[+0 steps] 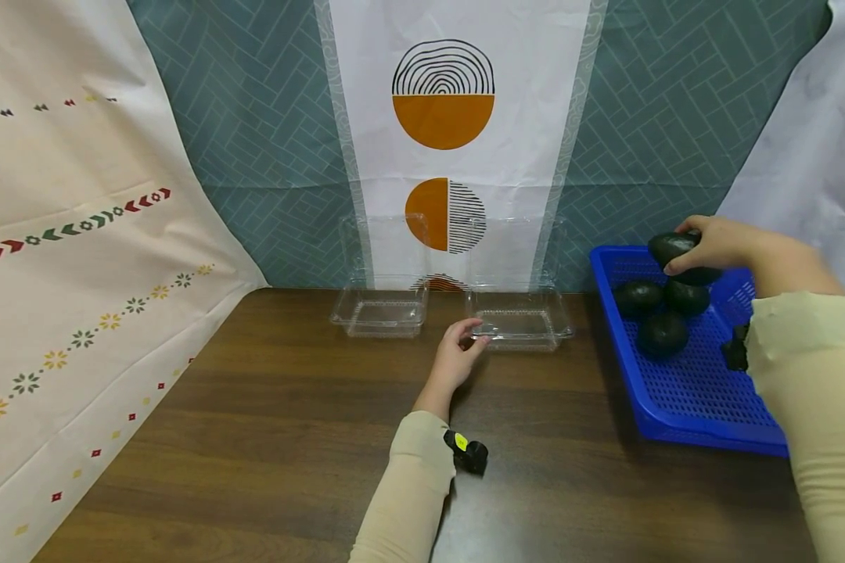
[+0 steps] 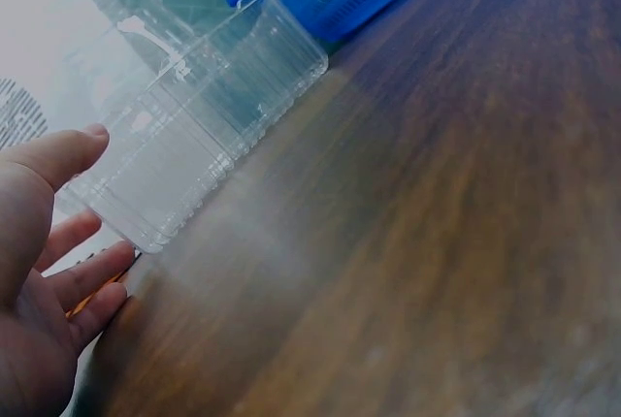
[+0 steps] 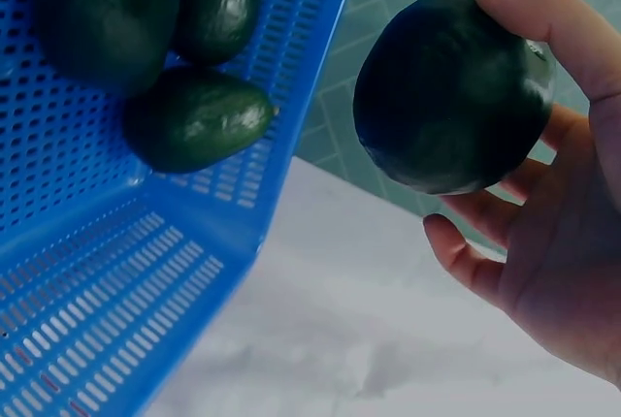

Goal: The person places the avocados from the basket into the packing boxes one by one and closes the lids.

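Observation:
My right hand [image 1: 728,244] grips a dark green avocado [image 1: 667,247] over the back of the blue basket [image 1: 623,375]. In the right wrist view the thumb lies on top of this avocado [image 3: 446,97], with fingers around its far side. Three more avocados sit in the basket, one of them a glossy avocado [image 3: 199,118] near the wall. At the front left corner of the right clear plastic container [image 1: 517,341], my left hand [image 1: 454,356] has its thumb and fingers loosely spread. In the left wrist view they reach either side of the container's [image 2: 194,141] end.
Another clear container [image 1: 380,322] stands to the left, lid raised like the first one's. Both are at the back of the wooden table [image 1: 289,438], before a patterned cloth backdrop [image 1: 267,117]. A white cloth [image 1: 77,313] hangs along the left side.

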Available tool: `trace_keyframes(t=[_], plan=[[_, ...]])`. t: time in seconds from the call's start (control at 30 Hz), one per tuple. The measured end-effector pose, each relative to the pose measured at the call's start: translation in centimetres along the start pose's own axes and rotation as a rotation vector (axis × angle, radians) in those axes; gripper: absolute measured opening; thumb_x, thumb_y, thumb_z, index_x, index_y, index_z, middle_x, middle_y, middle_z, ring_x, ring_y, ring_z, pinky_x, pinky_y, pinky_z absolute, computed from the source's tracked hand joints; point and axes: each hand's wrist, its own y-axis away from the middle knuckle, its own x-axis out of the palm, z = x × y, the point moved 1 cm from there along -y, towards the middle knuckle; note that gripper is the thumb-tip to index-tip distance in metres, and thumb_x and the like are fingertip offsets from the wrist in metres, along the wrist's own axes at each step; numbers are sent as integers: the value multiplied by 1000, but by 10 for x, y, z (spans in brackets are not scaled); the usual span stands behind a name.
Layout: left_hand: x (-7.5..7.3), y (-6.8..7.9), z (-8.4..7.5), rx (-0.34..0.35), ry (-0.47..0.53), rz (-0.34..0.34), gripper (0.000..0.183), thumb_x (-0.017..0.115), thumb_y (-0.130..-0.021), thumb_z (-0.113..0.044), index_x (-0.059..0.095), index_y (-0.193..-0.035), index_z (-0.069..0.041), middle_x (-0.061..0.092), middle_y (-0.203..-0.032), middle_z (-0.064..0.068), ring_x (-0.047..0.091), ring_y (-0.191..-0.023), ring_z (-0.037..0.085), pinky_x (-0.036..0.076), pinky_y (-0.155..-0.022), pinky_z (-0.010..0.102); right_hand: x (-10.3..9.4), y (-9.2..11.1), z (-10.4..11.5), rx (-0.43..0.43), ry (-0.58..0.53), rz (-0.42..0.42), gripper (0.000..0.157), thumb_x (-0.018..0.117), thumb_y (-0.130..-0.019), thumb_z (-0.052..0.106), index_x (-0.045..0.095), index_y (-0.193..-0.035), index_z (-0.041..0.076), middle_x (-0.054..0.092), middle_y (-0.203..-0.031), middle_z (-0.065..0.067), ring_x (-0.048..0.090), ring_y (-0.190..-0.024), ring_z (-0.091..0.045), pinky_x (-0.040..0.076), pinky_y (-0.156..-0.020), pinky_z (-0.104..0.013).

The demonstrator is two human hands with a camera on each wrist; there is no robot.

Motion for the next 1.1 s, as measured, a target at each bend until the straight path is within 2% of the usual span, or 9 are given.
trace_keyframes(t=[0.13,0.43,0.77,1.0,1.1], plan=[[0,0,0,2,-3,-2,37,63,-89,-23,56,-123,-9,48,-128,9,49,-117,25,40,-94,42,0,-3,9,-5,19,-4,74,68,-82,34,32,-125,-14,43,-110,-39,46,-93,-45,39,-78,-58],[0,0,0,0,2,0,36,63,-89,-23,56,-122,-10,47,-129,9,49,-117,26,40,-95,41,2,-10,27,-3,38,23,79,67,-82,41,32,-128,-13,38,-122,-40,41,-106,-50,32,-88,-64],[-1,0,-1,-9,15,-4,37,64,-89,-22,56,-123,-9,47,-129,10,49,-116,26,40,-95,40,3,-17,48,-13,26,6,76,68,-81,39,33,-126,-11,44,-115,-36,46,-97,-44,37,-83,-59],[-1,1,-1,-3,11,-4,37,63,-89,-23,56,-123,-10,47,-129,9,50,-116,26,40,-94,40,10,-22,62,0,-8,-9,76,68,-81,35,30,-128,-12,40,-119,-38,42,-103,-49,34,-86,-62],[0,1,-1,-3,13,-5,37,63,-89,-23,56,-123,-10,47,-129,9,50,-116,26,40,-95,39,14,-25,65,10,-24,-17,76,68,-81,34,30,-127,-12,40,-117,-38,43,-100,-48,36,-84,-60]])
